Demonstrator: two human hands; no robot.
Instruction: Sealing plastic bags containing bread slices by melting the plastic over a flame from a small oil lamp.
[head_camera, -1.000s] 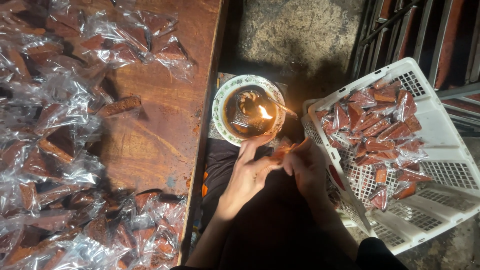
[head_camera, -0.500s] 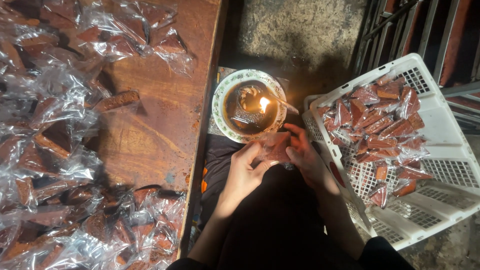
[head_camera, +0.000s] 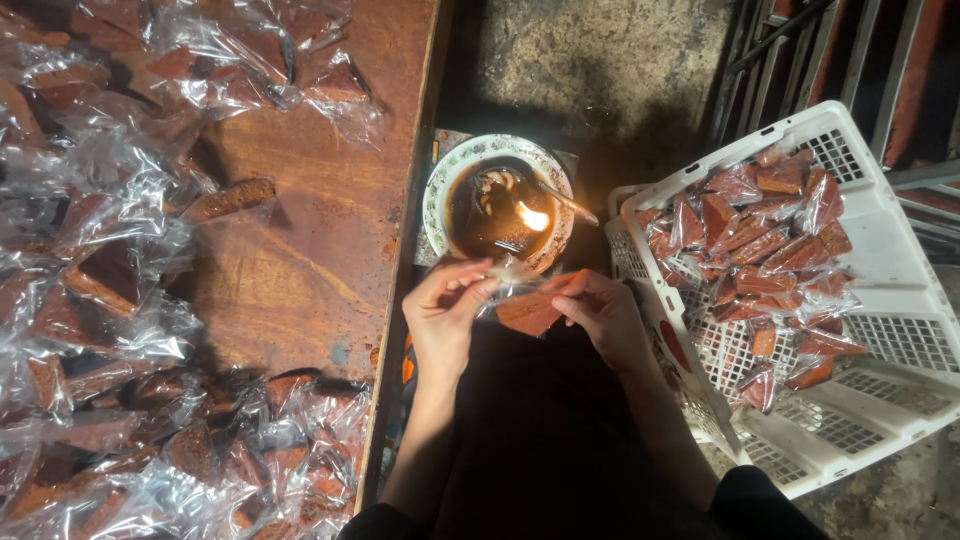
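pinching one clear-wrapped brown piece (head_camera: 528, 308) between left hand (head_camera: 445, 315) and right hand (head_camera: 600, 312), just beside the lit bowl (head_camera: 440, 190). many wrapped pieces fill the white crate (head_camera: 880, 330); far more bagged pieces (head_camera: 90, 300) remain on the tabletop (head_camera: 310, 250).

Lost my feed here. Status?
Left hand and right hand both grip wrapped brown piece. Wrapper end near bowl flame. Nothing between.

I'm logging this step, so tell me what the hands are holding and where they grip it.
Both hold one clear-wrapped brown piece: the left hand pinches the wrapper's open end, and the right hand grips the piece's right side.
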